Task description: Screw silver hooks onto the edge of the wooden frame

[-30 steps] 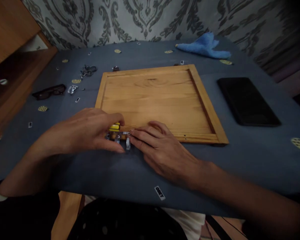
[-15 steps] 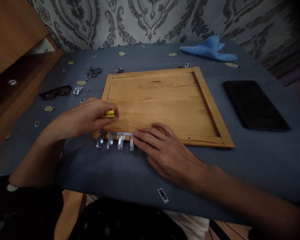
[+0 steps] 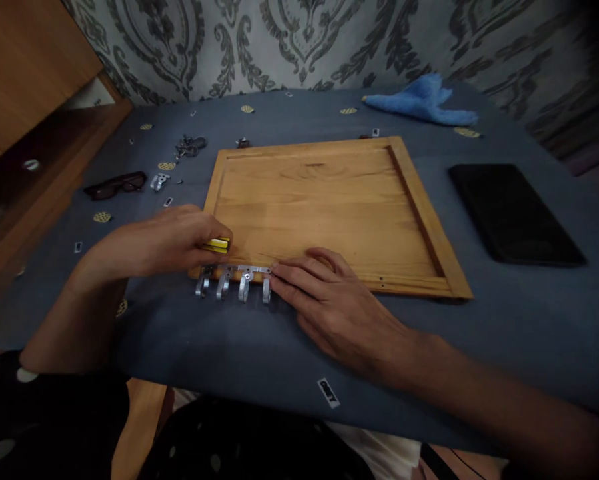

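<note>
A square wooden board with a raised frame point(image 3: 432, 230) lies on the blue cloth. A metal rack of several silver hooks point(image 3: 233, 282) rests along the board's near left edge. My left hand point(image 3: 154, 241) is closed around a yellow tool point(image 3: 216, 245), just above the rack's left end. My right hand point(image 3: 329, 303) lies flat, fingers together and stretched out, its fingertips pressing the rack's right end against the frame.
A black phone point(image 3: 514, 212) lies right of the board. A blue cloth point(image 3: 422, 101) sits at the far edge. Dark glasses point(image 3: 114, 185), a silver hook piece point(image 3: 158, 181) and a key bunch point(image 3: 189, 145) lie at left. A wooden cabinet point(image 3: 24, 73) stands far left.
My left hand lifted off the hook rack with the yellow tool and drew back left, uncovering all the hooks. My right hand has stayed at the rack's right end.
</note>
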Demonstrator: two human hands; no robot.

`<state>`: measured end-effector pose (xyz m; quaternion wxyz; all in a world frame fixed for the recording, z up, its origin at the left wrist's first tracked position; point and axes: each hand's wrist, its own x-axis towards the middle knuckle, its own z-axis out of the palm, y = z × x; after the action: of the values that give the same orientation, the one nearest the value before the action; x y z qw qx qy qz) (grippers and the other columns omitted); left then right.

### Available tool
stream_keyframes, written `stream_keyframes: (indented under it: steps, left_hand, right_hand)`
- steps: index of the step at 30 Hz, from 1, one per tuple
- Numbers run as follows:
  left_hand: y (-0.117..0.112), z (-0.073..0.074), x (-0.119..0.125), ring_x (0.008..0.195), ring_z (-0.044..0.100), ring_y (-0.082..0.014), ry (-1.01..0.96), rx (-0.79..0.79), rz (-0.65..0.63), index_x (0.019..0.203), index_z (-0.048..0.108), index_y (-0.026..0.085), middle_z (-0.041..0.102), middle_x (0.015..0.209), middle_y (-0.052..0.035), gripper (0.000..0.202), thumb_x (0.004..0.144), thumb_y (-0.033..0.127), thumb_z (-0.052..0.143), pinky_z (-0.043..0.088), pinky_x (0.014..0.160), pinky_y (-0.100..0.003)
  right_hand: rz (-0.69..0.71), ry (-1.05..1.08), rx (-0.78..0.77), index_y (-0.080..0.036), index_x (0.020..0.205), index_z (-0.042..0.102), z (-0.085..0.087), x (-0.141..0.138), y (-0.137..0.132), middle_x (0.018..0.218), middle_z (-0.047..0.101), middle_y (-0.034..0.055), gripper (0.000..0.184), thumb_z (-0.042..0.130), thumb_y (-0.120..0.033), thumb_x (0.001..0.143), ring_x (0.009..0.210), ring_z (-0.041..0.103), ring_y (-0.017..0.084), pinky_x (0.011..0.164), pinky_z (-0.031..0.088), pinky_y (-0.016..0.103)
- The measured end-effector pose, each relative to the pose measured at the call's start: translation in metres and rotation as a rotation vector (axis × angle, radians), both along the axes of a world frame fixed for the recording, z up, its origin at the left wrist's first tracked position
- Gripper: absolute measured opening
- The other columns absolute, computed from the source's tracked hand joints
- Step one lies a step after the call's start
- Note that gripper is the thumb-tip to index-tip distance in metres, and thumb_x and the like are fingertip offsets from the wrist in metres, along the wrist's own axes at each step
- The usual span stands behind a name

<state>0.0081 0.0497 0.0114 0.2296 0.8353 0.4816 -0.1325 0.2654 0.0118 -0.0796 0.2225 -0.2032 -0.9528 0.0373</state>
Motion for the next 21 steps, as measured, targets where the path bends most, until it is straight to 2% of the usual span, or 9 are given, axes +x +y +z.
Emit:
stream_keyframes:
  steps: [3, 6, 9, 12, 15, 21]
  left_hand:
    - [-0.002, 0.0, 0.002, 0.062, 0.053, -0.011, 0.0, -0.003, -0.03, 0.078, 0.067, 0.021, 0.065, 0.069, 0.0024, 0.021, 0.09, 0.031, 0.054, 0.034, 0.059, -0.023]
    - [-0.006, 0.0, 0.001, 0.064, 0.053, -0.0119, 0.01, 0.014, -0.043, 0.084, 0.07, 0.021, 0.066, 0.071, 0.0013, 0.03, 0.093, 0.046, 0.055, 0.035, 0.06, -0.024]
    - [-0.01, 0.004, 0.0, 0.066, 0.054, -0.0143, 0.057, 0.032, -0.045, 0.093, 0.071, 0.022, 0.063, 0.066, 0.0018, 0.038, 0.083, 0.058, 0.066, 0.035, 0.061, -0.026]
    - [-0.013, 0.008, 0.003, 0.07, 0.058, -0.0163, 0.114, 0.02, -0.053, 0.104, 0.07, 0.024, 0.065, 0.07, 0.0025, 0.041, 0.078, 0.056, 0.073, 0.036, 0.064, -0.026]
    - [-0.014, 0.007, 0.006, 0.074, 0.06, -0.0184, 0.184, 0.031, -0.051, 0.104, 0.068, 0.023, 0.068, 0.079, 0.0002, 0.04, 0.075, 0.049, 0.077, 0.037, 0.065, -0.027]
    - [-0.019, -0.001, 0.002, 0.084, 0.063, -0.0214, 0.194, 0.071, -0.093, 0.117, 0.063, 0.024, 0.07, 0.09, -0.0027, 0.046, 0.08, 0.049, 0.073, 0.04, 0.071, -0.03]
  right_hand:
    - [0.002, 0.001, 0.001, -0.013, 0.126, 0.063, 0.0, 0.0, 0.0, 0.125, 0.068, 0.0126, 0.039, 0.042, -0.01, 0.094, 0.113, 0.059, 0.025, 0.103, 0.041, 0.049]
    - [0.004, 0.008, 0.003, -0.01, 0.126, 0.062, 0.0, 0.0, 0.0, 0.124, 0.069, 0.0134, 0.038, 0.042, -0.009, 0.094, 0.112, 0.059, 0.026, 0.103, 0.041, 0.05]
    - [0.008, -0.003, -0.005, -0.012, 0.128, 0.062, 0.001, 0.0, 0.0, 0.124, 0.069, 0.0129, 0.04, 0.043, -0.009, 0.093, 0.114, 0.059, 0.026, 0.103, 0.041, 0.05]
    - [0.009, -0.01, -0.013, -0.01, 0.129, 0.061, 0.001, 0.001, 0.0, 0.126, 0.068, 0.0134, 0.04, 0.043, -0.008, 0.093, 0.116, 0.058, 0.027, 0.104, 0.041, 0.051]
    - [0.015, 0.0, -0.014, -0.008, 0.129, 0.061, 0.0, 0.001, 0.0, 0.125, 0.068, 0.0146, 0.041, 0.045, -0.007, 0.091, 0.115, 0.058, 0.027, 0.103, 0.041, 0.052]
    - [0.005, 0.009, 0.011, -0.011, 0.127, 0.062, 0.0, 0.0, 0.0, 0.123, 0.069, 0.013, 0.04, 0.043, -0.008, 0.092, 0.114, 0.059, 0.025, 0.103, 0.042, 0.049]
